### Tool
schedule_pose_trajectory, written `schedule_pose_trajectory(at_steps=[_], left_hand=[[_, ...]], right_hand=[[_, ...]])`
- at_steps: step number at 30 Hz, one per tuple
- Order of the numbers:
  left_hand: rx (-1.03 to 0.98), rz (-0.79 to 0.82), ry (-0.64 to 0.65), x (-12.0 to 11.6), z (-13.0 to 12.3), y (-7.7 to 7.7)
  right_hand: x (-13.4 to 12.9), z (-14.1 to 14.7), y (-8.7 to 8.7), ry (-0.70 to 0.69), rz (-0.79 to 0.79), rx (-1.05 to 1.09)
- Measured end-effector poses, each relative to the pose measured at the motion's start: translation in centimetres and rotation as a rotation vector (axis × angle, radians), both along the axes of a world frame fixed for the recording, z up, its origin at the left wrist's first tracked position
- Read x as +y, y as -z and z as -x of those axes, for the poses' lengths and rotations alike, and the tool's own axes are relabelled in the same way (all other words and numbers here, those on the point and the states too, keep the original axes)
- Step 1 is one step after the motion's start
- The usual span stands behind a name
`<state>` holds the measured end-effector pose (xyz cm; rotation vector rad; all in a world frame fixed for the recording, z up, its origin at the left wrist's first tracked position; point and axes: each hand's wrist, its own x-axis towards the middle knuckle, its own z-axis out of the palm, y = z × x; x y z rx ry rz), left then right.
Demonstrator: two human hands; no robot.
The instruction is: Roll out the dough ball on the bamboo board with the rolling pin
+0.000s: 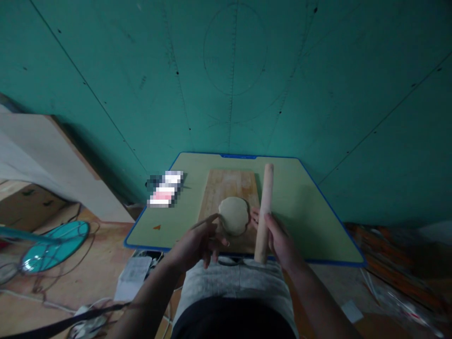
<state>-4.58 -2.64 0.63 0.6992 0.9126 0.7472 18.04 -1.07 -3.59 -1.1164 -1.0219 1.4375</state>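
Note:
A flat round of pale dough (233, 215) with an uneven edge lies on a wooden cutting board (231, 181). At its left edge is my left hand (203, 240), holding nothing, the index finger stretched toward the dough and the other fingers loosely bent. Whether that fingertip presses on the dough I cannot tell. My right hand (278, 235) grips a wooden rolling pin (266, 197) around its middle. The pin is lifted over the board's right side, pointing away from me, and some of my right fingers show behind it, close to the dough's right edge.
Beneath the board is a light green table (310, 212) with a blue rim, against a green wall (233, 70). A blurred-out flat object (165, 189) rests at its left. Leaning panels (52, 155), a turquoise round base (58, 247) and cables lie left; clutter (399, 268) fills the right floor.

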Motion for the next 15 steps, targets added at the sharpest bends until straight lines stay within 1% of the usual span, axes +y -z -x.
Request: schedule_pose_trajectory(at_steps=[2,5,12,15], left_hand=[[-0.004,-0.006,0.029,-0.3,-0.1,-0.1],[-0.021,0.0,0.024,-0.3,-0.3,-0.2],[-0.176,0.06,0.043,-0.2,-0.2,0.2],[-0.217,0.08,0.017,-0.6,0.1,0.3]], right_hand=[[-0.6,0.0,-0.2,-0.005,0.067,0.116],[-1.3,0.3,-0.7,-0.013,0.125,0.219],[-2.0,1.0,-1.2,-0.016,0.144,0.216],[-2.3,0.7,-1.2,-0.017,0.153,0.233]])
